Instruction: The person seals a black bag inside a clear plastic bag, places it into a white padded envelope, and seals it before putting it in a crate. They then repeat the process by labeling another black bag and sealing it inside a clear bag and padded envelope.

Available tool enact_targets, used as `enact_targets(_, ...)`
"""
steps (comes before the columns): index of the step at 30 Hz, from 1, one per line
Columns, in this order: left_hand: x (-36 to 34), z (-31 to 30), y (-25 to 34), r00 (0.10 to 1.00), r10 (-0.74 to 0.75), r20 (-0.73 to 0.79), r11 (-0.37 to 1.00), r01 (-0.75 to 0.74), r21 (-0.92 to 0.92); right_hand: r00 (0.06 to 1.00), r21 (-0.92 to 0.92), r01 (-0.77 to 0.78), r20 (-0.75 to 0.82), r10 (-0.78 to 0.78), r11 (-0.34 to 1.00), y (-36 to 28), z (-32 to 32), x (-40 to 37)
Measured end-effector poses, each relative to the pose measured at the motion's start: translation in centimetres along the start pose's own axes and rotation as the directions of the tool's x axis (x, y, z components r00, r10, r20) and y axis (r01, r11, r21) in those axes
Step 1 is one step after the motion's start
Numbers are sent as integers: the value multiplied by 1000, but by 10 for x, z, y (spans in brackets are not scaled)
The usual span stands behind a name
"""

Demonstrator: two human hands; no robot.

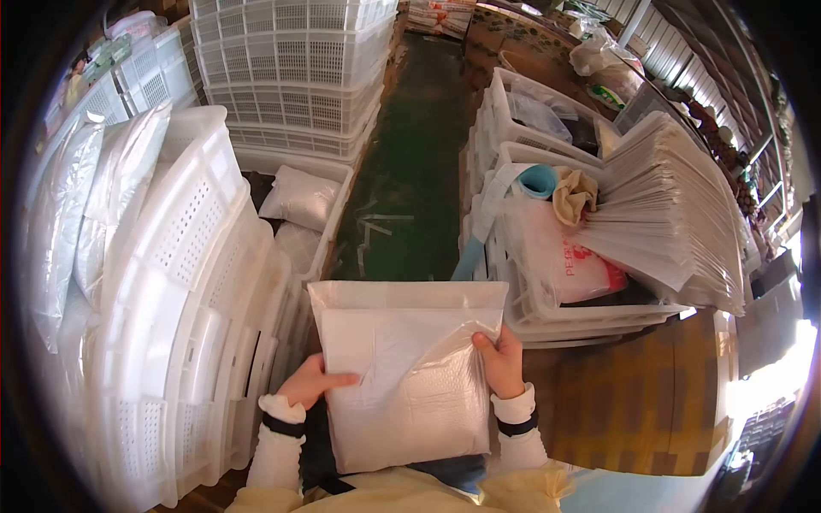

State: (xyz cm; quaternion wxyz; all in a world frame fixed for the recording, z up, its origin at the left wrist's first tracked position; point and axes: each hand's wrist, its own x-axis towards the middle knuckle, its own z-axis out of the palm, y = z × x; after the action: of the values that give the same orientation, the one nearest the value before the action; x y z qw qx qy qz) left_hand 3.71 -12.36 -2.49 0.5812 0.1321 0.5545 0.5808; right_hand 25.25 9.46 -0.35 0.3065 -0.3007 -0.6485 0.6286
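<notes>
Both hands (406,373) gripped a white padded mailer (419,410)

The left hand (310,383) was partly closed on the mailer's left edge, its thumb lying across the front. The right hand (503,363) pinched the upper right side, its thumb on the front near a slanting crease; the fingers behind the mailer were hidden. The mailer was just in front of the person's body, its flap (402,295) at the top.

Beyond it ran a green floor (402,162) between rows of white plastic crates. On the left, silvery packages (111,188) lay against a crate stack (184,231), and a farther crate (338,201) held a plump silver package (299,198). On the right, an upper crate (513,321) carried a red-printed bag (581,265), a blue roll (537,181) and a fanned bundle of white mailers (663,205). Nearer the person, below that bundle, was a brown box (633,398) with yellowish bands.
</notes>
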Motion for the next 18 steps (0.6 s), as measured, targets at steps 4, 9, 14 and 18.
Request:
enact_targets(4,20,3,13,999,28,-39,1000,-28,-11,980,-304,106,-130,-152,947,-3,-2,6)
enact_targets(9,46,-4,12,952,196,-234,952,-241,-187,880,-742,398,143,-453,540,-95,45,11)
enact_targets(14,59,-13,21,856,346,-384,829,-470,-302,712,-454,672,612,-343,585,-83,117,73)
enact_targets(18,55,-18,25,857,300,-419,802,-464,-375,621,-411,743,717,-317,528,-46,170,100)
